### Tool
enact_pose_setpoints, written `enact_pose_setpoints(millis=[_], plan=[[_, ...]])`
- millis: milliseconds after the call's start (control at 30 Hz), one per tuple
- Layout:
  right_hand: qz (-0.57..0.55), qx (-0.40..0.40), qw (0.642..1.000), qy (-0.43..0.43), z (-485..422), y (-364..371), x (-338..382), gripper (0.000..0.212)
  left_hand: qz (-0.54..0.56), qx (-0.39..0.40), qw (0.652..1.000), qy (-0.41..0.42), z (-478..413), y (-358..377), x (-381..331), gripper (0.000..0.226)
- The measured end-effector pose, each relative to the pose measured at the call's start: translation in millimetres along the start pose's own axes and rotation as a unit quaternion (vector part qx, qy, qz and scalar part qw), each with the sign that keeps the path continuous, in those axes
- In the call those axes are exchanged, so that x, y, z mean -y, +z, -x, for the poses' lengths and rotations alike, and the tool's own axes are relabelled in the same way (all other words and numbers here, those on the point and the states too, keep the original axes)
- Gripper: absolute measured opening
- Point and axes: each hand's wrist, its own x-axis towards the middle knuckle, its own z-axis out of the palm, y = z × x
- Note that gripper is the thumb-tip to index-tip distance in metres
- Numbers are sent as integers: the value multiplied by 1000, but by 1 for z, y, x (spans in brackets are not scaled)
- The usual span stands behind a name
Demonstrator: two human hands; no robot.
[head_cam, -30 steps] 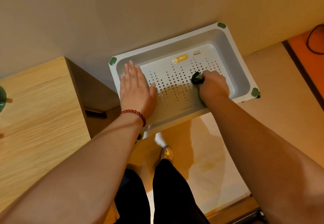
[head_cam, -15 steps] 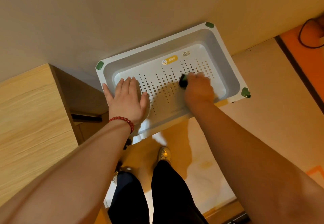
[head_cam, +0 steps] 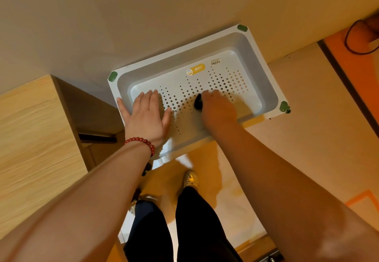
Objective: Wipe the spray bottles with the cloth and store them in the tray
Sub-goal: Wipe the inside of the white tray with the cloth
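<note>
My left hand [head_cam: 146,116] lies flat, fingers spread, on the floor of the white perforated tray [head_cam: 264,81] near its left end — grasping nothing, the little finger over the rim. My right hand [head_cam: 219,108] is clenched round a dark wad, the cloth [head_cam: 198,102] as far as I can tell, pressed down on the tray's holes near the middle. The tray sits tilted against a pale wall [head_cam: 143,15], green pads [head_cam: 112,76] at its corners, a yellow label [head_cam: 195,70] on its bottom. A red bead bracelet [head_cam: 143,141] rings my left wrist. A wooden counter [head_cam: 34,130] stands to the left — apart from the tray.
</note>
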Motion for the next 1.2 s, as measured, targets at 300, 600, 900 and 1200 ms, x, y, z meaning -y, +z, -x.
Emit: enact_pose_setpoints(millis=[300,600,900,1200], plan=[[-23,5,985,172,-10,-18,-19,47,6,2,1000,-1,0,0,0,63],[-21,7,1000,14,1,5,8,44,39,-2,999,-8,4,-6,1,56],[-26,6,1000,0,22,13,35,42,60,9,998,-29,22,-23,22,59],[-53,-14,991,-120,32,13,58,32,93,-12,995,-16,54,-42,37,56]])
